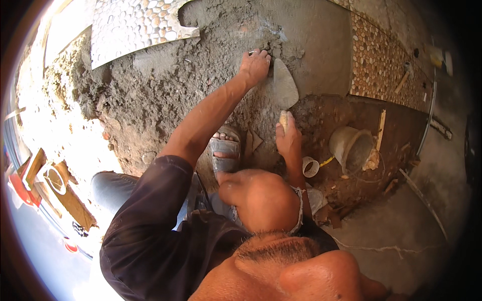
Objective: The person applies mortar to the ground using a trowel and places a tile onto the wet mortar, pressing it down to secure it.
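Trowel (pixel 284 85) lies flat on the wet mortar (pixel 165 85), our right grip (pixel 287 138) clamped on its handle below, our left grip (pixel 255 66) pressed, fingers together, just beside the blade.

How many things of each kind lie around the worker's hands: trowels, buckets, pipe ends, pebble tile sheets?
Trowel: 1
Bucket: 1
Pipe end: 1
Pebble tile sheets: 2
Total: 5
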Motion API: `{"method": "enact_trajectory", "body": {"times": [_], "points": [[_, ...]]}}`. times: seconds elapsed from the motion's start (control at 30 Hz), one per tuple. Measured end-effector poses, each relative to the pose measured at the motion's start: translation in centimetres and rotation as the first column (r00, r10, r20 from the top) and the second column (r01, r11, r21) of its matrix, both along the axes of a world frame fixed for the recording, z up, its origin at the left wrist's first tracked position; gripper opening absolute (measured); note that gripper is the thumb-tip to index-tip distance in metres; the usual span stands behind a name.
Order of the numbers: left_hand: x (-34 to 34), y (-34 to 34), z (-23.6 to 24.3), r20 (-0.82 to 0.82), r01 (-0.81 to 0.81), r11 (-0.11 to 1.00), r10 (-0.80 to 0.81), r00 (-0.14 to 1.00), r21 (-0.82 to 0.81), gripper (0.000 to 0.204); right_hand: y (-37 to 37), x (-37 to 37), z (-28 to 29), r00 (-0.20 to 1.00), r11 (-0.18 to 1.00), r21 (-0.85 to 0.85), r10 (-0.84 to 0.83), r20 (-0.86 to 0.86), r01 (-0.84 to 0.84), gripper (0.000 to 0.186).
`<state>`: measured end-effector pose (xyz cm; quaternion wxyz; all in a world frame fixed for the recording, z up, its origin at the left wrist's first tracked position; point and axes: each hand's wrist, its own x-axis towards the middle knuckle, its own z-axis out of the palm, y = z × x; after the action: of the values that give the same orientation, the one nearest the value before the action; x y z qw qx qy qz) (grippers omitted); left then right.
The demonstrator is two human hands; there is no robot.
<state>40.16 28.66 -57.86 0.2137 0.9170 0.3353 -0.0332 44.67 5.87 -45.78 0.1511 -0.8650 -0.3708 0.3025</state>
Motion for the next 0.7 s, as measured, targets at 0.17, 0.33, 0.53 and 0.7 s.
{"method": "enact_trajectory", "body": {"times": [0.17, 0.33, 0.53, 0.7], "points": [[-0.1, 0.6, 1.0, -0.03, 0.04, 0.996, -0.043, 0.999, -0.079, 0.03, 0.6, 0.8, -4.1, 1.0, 0.999, -0.037, 0.004, -0.008, -0.004, 0.054], [-2.2, 0.7, -0.5, 0.042, 0.091, 0.993, -0.089, 0.995, -0.068, 0.041, 1.9, -0.2, -1.2, 0.995, 0.994, -0.055, -0.094, 0.038, 0.096, 0.052], [-4.8, -1.6, -2.4, 0.102, 0.108, 0.994, -0.11, 0.989, 0.025, 0.042, 8.1, 4.2, 3.3, 0.914, 0.927, -0.157, 0.364, 0.178, -0.339, 0.051], [-5.6, -1.7, -1.1, 0.19, 0.099, 0.994, -0.09, 0.978, -0.038, 0.044, 14.2, 8.0, 3.8, 0.849, 0.826, -0.357, 0.509, 0.14, -0.436, 0.047]]}}
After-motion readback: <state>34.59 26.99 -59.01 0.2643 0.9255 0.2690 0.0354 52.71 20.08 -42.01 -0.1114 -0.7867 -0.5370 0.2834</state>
